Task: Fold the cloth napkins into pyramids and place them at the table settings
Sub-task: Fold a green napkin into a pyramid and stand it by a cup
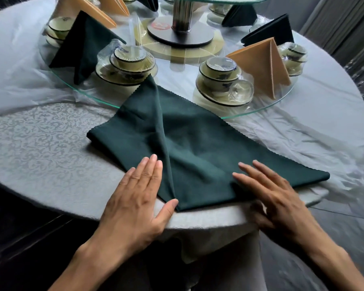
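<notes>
- Two bare hands reach in from the bottom of the frame. The left hand [138, 198] lies flat, fingers straight and together, its fingertips on the near left part of a dark green napkin [189, 148] and its thumb touching the napkin's near point.
- At lower right, the right hand [275, 198] also lies flat on the cloth, fingers straight and slightly spread. Neither grip is closed round anything; both only press down.
- Across the centre of the frame the napkin sits half folded on the round bench [40, 143]. Its left flap is turned in to a middle crease; its right corner stretches flat toward the right edge.
- Risk: the near point lies right at the bench rim, so a careless push could probably drag the cloth off.
- Risk: the far tip lies over the edge of the glass turntable [177, 95], just beside a wrapped cup set [127, 64]. Lifting the cloth sharply may nudge that crockery.
- Risk: wrinkles show near the middle crease; if the right flap lands unevenly, the pyramid will likely lean or collapse.
- Toward the upper frame, finished pyramids already stand on the turntable: a green pyramid [84, 45] at upper left and a tan pyramid [265, 59] at right.
</notes>
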{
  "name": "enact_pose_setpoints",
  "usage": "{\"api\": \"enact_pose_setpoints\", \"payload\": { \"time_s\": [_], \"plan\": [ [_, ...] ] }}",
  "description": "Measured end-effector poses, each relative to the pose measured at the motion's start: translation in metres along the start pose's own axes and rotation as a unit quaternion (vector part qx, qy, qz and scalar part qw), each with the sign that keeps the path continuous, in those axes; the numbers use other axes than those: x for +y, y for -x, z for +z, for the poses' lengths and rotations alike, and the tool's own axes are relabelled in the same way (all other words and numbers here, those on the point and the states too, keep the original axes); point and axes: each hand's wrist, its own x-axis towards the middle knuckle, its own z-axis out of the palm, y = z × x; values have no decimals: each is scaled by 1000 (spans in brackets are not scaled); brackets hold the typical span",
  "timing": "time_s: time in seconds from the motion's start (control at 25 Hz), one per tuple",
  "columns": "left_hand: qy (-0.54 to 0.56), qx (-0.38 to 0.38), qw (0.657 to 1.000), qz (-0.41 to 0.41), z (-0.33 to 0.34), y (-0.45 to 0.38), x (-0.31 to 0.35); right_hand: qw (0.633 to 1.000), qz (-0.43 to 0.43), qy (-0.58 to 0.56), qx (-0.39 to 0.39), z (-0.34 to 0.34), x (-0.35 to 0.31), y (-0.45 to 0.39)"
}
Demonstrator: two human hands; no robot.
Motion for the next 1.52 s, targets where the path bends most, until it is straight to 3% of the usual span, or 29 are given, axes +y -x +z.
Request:
{"api": "enact_pose_setpoints", "payload": {
  "time_s": [0.2,0.32,0.44,0.56,0.68,0.84,1.0,1.24,1.32,1.44,1.52],
  "plan": [
    [-5,-12,1000,14,1,-1,-3,996,59,33,-53,-32,113,4],
    [-4,-12,1000,16,1,-2,-1,981,88,-172,-4,-60,126,0],
    [-17,-11,1000,23,0,-3,-1,889,161,-428,43,-88,122,-34],
    [-27,-18,999,28,-2,-2,-3,861,161,-479,63,-94,96,-102],
    [-15,-23,999,30,-2,-3,-2,866,186,-461,63,-75,58,-187],
    [23,-21,999,28,-6,-1,-3,927,155,-340,-4,-27,-2,-272],
    [56,-1,997,46,-7,0,-3,956,141,-250,-54,10,-36,-302],
    [60,-5,997,54,-8,-1,-4,974,128,-181,-46,35,-39,-306],
    [55,-7,997,57,-6,-2,-2,981,118,-155,-15,37,-38,-299],
    [44,-7,997,60,-4,-1,-2,974,103,-155,127,26,-36,-263],
    [43,3,998,56,-3,0,-2,951,170,-180,183,14,-29,-223]
  ]
}}
